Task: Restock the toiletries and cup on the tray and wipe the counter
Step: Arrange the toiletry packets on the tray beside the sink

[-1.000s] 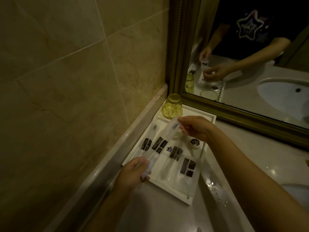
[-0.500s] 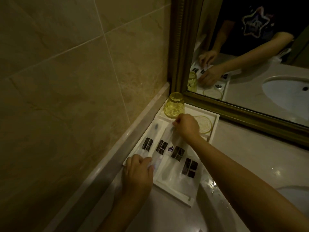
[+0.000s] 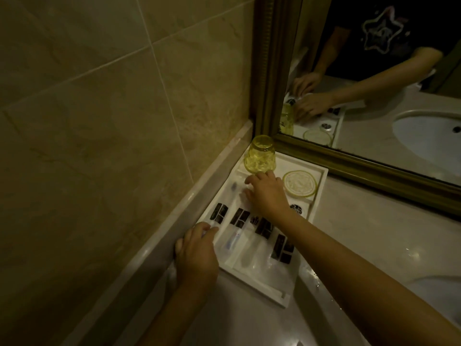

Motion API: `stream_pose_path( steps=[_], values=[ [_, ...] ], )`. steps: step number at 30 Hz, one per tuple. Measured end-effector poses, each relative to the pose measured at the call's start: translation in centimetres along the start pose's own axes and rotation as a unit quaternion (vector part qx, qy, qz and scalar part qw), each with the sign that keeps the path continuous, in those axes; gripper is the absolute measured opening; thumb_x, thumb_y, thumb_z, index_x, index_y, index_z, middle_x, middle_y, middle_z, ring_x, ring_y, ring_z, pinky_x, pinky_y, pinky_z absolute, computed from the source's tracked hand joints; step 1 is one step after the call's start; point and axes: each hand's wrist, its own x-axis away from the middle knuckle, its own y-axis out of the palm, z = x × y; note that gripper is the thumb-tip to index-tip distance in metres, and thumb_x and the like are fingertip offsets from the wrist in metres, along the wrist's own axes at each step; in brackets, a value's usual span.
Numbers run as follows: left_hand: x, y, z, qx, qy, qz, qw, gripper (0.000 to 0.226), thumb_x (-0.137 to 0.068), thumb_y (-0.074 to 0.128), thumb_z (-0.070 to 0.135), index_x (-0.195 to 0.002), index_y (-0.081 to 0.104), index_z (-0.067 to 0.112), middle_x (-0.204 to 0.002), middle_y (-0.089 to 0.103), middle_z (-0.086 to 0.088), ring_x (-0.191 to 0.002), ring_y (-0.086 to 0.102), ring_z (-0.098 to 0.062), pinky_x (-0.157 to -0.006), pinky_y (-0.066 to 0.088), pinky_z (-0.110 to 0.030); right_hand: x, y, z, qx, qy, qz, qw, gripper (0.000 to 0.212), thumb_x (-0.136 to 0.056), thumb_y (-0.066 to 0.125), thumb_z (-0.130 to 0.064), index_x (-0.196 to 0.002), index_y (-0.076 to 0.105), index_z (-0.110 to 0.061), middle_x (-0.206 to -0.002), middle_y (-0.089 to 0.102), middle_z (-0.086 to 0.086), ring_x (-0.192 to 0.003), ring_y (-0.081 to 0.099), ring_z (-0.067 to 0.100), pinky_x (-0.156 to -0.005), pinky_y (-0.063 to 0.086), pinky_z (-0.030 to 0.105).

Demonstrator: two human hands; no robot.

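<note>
A white tray (image 3: 320,181) lies on the counter in the corner by the wall and mirror. Several clear toiletry packets with black labels (image 3: 239,217) lie side by side in it. A yellow glass cup (image 3: 260,156) stands upside down at the tray's far left corner, beside a round yellow coaster (image 3: 299,184). A small round black-topped item (image 3: 296,209) sits near the tray's right rim. My right hand (image 3: 268,193) rests flat on the far ends of the packets, fingers spread. My left hand (image 3: 197,250) presses the near end of the leftmost packet at the tray's left edge.
The grey stone counter (image 3: 361,233) has water drops near the tray's front right corner. A white sink (image 3: 439,290) lies at the right edge. A gold-framed mirror (image 3: 349,166) stands behind the tray, and a tiled wall with a stone ledge (image 3: 174,218) runs along the left.
Both hands lowered the clear packet they held above the tray and laid it down among the others. My right hand now lies flat on the packets; the coaster is uncovered.
</note>
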Motion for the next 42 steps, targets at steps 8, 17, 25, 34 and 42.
stream_pose_path(
  steps=[8, 17, 25, 34, 42],
  values=[
    [-0.5, 0.4, -0.4, 0.037, 0.022, 0.011, 0.999, 0.047, -0.09, 0.043, 0.011, -0.134, 0.04, 0.027, -0.141, 0.035, 0.005, -0.129, 0.031, -0.014, -0.109, 0.029, -0.028, -3.0, 0.2, -1.5, -0.109, 0.113, -0.006, 0.988, 0.026, -0.091, 0.048, -0.011, -0.108, 0.066, -0.006, -0.109, 0.065, 0.02, -0.105, 0.053, 0.035, -0.089, 0.045, 0.043],
    [-1.3, 1.1, -0.4, 0.047, 0.03, 0.013, 0.998, 0.055, -0.085, 0.05, 0.003, -0.135, 0.038, 0.023, -0.141, 0.034, 0.002, -0.128, 0.034, -0.015, -0.108, 0.034, -0.03, -2.8, 0.8, -0.9, -0.055, 0.108, 0.026, 0.992, 0.027, -0.09, 0.045, -0.009, -0.106, 0.066, -0.006, -0.109, 0.062, 0.017, -0.104, 0.051, 0.034, -0.087, 0.042, 0.04],
    [-1.2, -1.2, 0.4, 0.046, 0.101, 0.035, 0.993, 0.036, -0.091, 0.047, 0.026, -0.126, 0.049, 0.022, -0.132, 0.045, 0.001, -0.12, 0.039, -0.016, -0.1, 0.038, -0.033, 0.7, -1.7, -0.1, -0.057, 0.078, 0.017, 0.995, 0.039, -0.095, 0.044, -0.03, -0.13, 0.048, -0.013, -0.127, 0.054, 0.014, -0.116, 0.043, 0.032, -0.093, 0.037, 0.041],
    [-3.2, -4.2, 4.3, 0.1, 0.143, -0.108, 0.979, 0.059, -0.09, 0.046, 0.038, -0.142, 0.026, 0.017, -0.143, 0.039, -0.013, -0.128, 0.039, -0.031, -0.105, 0.036, -0.045, 10.4, -5.9, 1.1, -0.06, 0.15, -0.031, 0.986, 0.08, -0.082, 0.05, -0.06, -0.145, 0.024, -0.019, -0.15, 0.03, 0.009, -0.136, 0.024, 0.031, -0.11, 0.024, 0.048],
    [1.7, -6.2, 12.1, 0.125, 0.237, -0.167, 0.949, 0.055, -0.091, 0.044, 0.043, -0.137, 0.035, 0.015, -0.145, 0.04, -0.011, -0.128, 0.042, -0.03, -0.104, 0.037, -0.039, 20.5, -13.2, 5.3, -0.069, 0.217, -0.018, 0.974, 0.092, -0.075, 0.056, -0.066, -0.147, 0.014, -0.026, -0.157, 0.017, 0.005, -0.142, 0.016, 0.029, -0.112, 0.023, 0.05]
  ],
)
